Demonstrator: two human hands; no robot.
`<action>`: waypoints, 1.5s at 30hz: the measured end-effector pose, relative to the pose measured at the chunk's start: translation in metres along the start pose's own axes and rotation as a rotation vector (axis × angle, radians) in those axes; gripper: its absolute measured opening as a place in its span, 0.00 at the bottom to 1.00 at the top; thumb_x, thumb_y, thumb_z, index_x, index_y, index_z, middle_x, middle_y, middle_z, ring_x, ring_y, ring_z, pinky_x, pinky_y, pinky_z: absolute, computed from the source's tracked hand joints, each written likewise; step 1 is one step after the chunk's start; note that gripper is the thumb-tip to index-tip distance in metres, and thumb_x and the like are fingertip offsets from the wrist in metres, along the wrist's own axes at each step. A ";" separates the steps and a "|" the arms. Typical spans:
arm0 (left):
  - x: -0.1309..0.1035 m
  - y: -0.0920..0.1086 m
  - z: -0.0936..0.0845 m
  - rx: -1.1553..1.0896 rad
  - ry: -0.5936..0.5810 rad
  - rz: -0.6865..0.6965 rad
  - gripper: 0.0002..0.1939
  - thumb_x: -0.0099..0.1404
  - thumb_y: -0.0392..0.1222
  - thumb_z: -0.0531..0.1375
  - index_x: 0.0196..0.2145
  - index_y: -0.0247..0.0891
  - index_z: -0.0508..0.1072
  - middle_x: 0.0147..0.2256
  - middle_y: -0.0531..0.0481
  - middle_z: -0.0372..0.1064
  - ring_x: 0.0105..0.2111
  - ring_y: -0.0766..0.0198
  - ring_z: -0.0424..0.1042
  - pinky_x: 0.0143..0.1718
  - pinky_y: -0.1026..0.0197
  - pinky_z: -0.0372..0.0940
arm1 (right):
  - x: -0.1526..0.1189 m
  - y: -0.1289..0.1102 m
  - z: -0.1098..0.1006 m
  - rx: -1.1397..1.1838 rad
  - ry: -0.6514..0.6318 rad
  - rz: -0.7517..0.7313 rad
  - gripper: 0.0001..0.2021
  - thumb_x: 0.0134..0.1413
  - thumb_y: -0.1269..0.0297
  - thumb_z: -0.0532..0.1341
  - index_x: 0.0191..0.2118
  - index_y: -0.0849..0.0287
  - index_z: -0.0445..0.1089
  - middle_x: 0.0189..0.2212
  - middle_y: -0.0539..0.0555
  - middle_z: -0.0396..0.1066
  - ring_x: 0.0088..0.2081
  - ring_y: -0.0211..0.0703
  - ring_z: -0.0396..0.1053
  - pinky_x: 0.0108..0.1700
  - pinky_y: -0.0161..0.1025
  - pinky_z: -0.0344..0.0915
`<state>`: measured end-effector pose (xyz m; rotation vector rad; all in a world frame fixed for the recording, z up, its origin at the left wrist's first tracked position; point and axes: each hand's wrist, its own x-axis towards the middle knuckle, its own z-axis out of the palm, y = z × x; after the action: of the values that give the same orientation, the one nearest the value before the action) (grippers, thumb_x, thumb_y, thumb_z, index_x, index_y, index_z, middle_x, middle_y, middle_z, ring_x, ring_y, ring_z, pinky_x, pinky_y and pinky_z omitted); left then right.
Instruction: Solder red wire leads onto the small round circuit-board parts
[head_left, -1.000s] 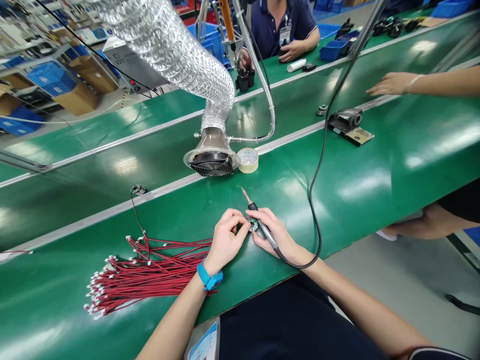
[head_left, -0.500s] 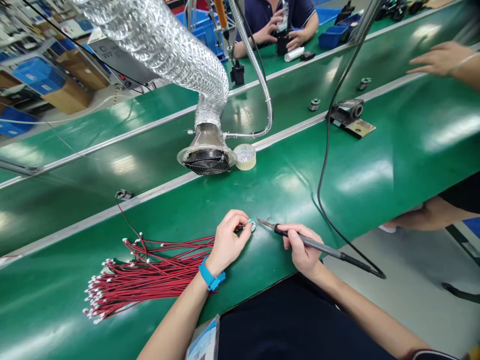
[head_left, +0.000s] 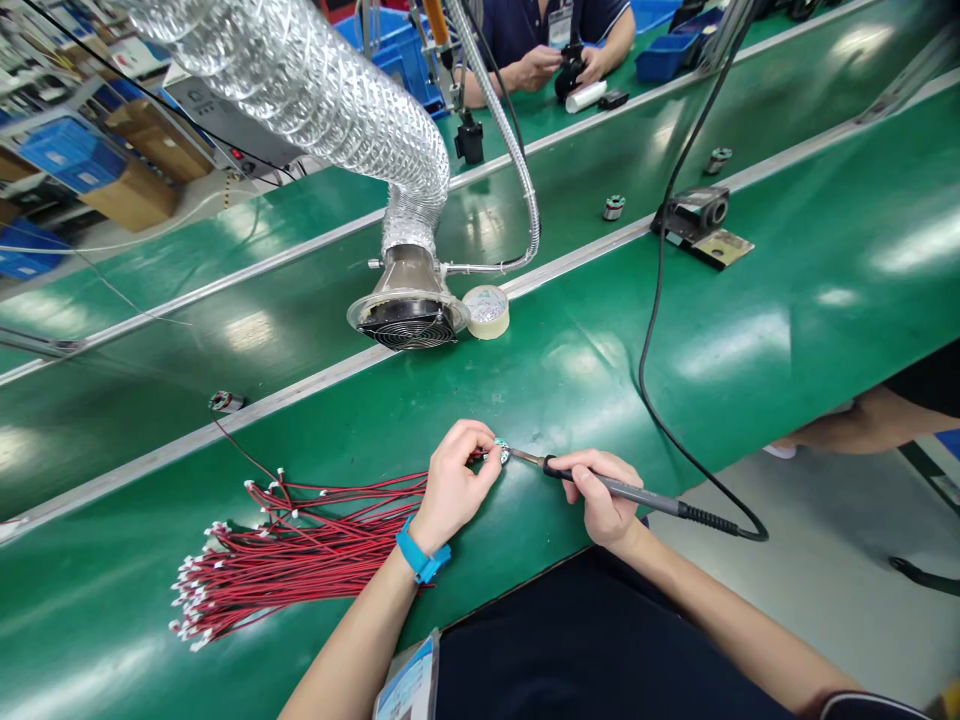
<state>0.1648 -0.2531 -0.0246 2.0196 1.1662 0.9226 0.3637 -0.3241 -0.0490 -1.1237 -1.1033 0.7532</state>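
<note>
Thumb and fingers of my left hand (head_left: 459, 480) pinch a small round circuit board (head_left: 502, 451) just above the green bench (head_left: 570, 400); what else is in the pinch is too small to tell. My right hand (head_left: 606, 492) is closed round the grey handle of a soldering iron (head_left: 637, 493), whose tip meets the right edge of the board. Under and left of my left wrist lies a bundle of red and black wires (head_left: 315, 550) with white connectors at their left ends.
A fume duct (head_left: 412, 200) with a fan hangs behind my hands, beside a tape roll (head_left: 487, 311). The iron's black cable (head_left: 646, 350) loops at the right, near a metal stand (head_left: 701, 225). Small motors (head_left: 226, 402) sit on the middle strip. Across it, a person's hands (head_left: 566, 70) hold a black part.
The soldering iron has moved left, closing the gap to the board. Small motors on the middle strip have shifted left. Another person's hand at the upper right has left the view.
</note>
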 end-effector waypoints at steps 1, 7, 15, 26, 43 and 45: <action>0.000 0.000 0.000 0.003 0.001 0.001 0.07 0.70 0.36 0.63 0.32 0.38 0.73 0.39 0.47 0.73 0.38 0.63 0.74 0.39 0.60 0.67 | 0.001 0.001 0.001 0.025 0.010 0.040 0.14 0.65 0.60 0.60 0.34 0.58 0.81 0.15 0.47 0.68 0.16 0.37 0.63 0.23 0.37 0.61; 0.000 0.001 0.001 0.018 0.010 0.019 0.07 0.70 0.35 0.63 0.32 0.39 0.72 0.39 0.47 0.73 0.37 0.63 0.73 0.39 0.60 0.67 | 0.009 0.008 0.004 0.189 0.073 0.277 0.16 0.66 0.57 0.57 0.34 0.61 0.78 0.11 0.46 0.63 0.11 0.36 0.58 0.16 0.33 0.54; -0.001 0.001 0.001 0.029 0.006 0.038 0.07 0.70 0.35 0.63 0.32 0.39 0.72 0.39 0.47 0.73 0.38 0.63 0.73 0.39 0.61 0.68 | 0.011 0.008 0.005 0.269 0.111 0.365 0.16 0.63 0.57 0.59 0.34 0.62 0.78 0.11 0.46 0.63 0.11 0.36 0.59 0.16 0.33 0.54; -0.001 0.002 0.001 0.048 0.023 0.058 0.07 0.70 0.35 0.63 0.33 0.39 0.71 0.39 0.47 0.73 0.38 0.63 0.73 0.39 0.60 0.68 | 0.013 0.004 0.004 0.297 0.173 0.352 0.15 0.62 0.56 0.59 0.33 0.61 0.77 0.11 0.46 0.62 0.11 0.36 0.57 0.15 0.33 0.52; -0.001 0.002 0.000 0.048 0.012 0.045 0.07 0.70 0.37 0.63 0.33 0.39 0.72 0.39 0.47 0.73 0.37 0.63 0.73 0.39 0.60 0.69 | 0.013 0.005 0.005 0.286 0.131 0.333 0.16 0.64 0.56 0.59 0.34 0.61 0.79 0.12 0.46 0.64 0.12 0.35 0.58 0.16 0.33 0.54; -0.001 0.002 0.000 0.053 0.013 0.042 0.07 0.70 0.37 0.63 0.32 0.39 0.72 0.39 0.47 0.73 0.37 0.62 0.73 0.39 0.60 0.69 | 0.013 0.005 0.006 0.279 0.121 0.333 0.16 0.64 0.55 0.59 0.35 0.61 0.79 0.12 0.46 0.64 0.12 0.35 0.58 0.17 0.34 0.55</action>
<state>0.1657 -0.2545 -0.0234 2.0905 1.1701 0.9364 0.3627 -0.3090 -0.0498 -1.1082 -0.6906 1.0506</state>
